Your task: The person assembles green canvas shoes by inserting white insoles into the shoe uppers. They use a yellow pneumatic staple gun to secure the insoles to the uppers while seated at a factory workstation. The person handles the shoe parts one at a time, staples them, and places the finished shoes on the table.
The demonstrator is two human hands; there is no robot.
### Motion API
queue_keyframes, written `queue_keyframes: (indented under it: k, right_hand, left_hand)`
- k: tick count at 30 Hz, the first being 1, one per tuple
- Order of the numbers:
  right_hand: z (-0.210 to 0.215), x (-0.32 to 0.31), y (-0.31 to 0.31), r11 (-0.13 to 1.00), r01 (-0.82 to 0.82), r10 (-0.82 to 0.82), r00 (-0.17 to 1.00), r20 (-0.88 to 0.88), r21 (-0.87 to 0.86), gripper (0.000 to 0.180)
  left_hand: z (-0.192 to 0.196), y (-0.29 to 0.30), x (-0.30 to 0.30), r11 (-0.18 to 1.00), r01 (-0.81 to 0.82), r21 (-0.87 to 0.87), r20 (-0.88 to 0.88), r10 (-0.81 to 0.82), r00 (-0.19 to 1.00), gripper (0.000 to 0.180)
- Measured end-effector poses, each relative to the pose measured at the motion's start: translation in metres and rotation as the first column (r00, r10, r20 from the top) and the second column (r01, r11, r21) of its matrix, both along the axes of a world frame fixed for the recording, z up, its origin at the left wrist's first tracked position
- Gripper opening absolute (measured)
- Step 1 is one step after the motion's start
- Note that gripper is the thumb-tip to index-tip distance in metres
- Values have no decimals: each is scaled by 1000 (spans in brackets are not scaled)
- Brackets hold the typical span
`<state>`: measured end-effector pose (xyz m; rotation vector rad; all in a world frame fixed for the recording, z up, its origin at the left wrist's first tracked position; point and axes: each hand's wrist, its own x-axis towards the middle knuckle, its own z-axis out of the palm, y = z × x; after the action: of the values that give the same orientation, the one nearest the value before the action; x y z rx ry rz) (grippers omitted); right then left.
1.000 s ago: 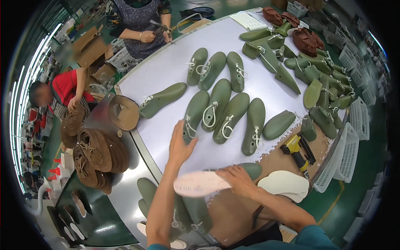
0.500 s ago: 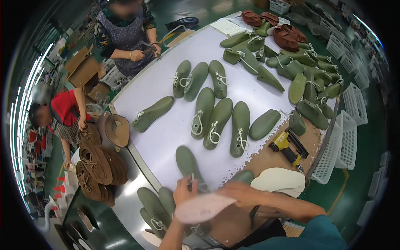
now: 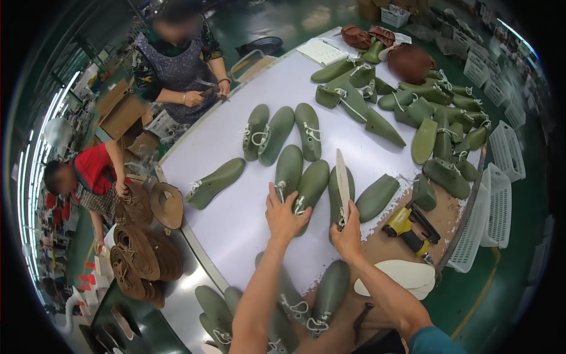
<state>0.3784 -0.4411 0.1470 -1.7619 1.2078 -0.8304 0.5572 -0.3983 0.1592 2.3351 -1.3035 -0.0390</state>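
Observation:
My left hand (image 3: 285, 215) has its fingers spread over the string-tied heel ends of two green shoe lasts, a left one (image 3: 289, 167) and a right one (image 3: 312, 182). A thin pale insole (image 3: 342, 183) stands on edge in my right hand (image 3: 346, 233), pinched between thumb and fingers. It partly covers a third green last (image 3: 334, 197), whose heel end my right fingers are beside; contact there I cannot tell. Close to my forearms lie more lasts, among them one on the right (image 3: 331, 290) and one partly behind my left arm (image 3: 289, 289).
A yellow-and-black staple gun (image 3: 411, 228) and white insoles (image 3: 401, 278) lie at right. Many lasts (image 3: 424, 140) crowd the far right. Brown shoe uppers (image 3: 144, 253) are stacked at left. A hammer (image 3: 362, 318) lies near me. Two people work across the table (image 3: 206, 218).
Both hands have moved away from me, up the table. My right hand has carried the insole to the third last and turned it upright. My left hand has reached the pair of lasts.

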Motion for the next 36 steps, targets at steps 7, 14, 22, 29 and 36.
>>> queue_keyframes:
  k: [7, 14, 22, 29, 36]
  right_hand:
    - [-29, -10, -32, 996, 71, -68, 995, 74, -49, 68]
    - [41, -30, -45, 984, 39, -51, 997, -64, -171, 40]
    - [37, 33, 8, 822, -496, 395, 850, -347, -279, 58]
    - [15, 45, 5, 856, -429, 384, 901, -203, -288, 59]
    - [10, 43, 7, 901, -366, 321, 924, -207, -233, 58]
  left_hand:
    - [1, 13, -68, 983, -123, -139, -145, 102, 984, 44]
    - [9, 74, -24, 992, 108, -63, -478, -125, 869, 33]
    - [15, 96, 226, 948, -303, 96, 260, 270, 927, 88]
    - [-12, 79, 204, 986, -136, 96, 39, 133, 990, 72]
    - [14, 51, 26, 923, -190, 336, -306, 297, 904, 82]
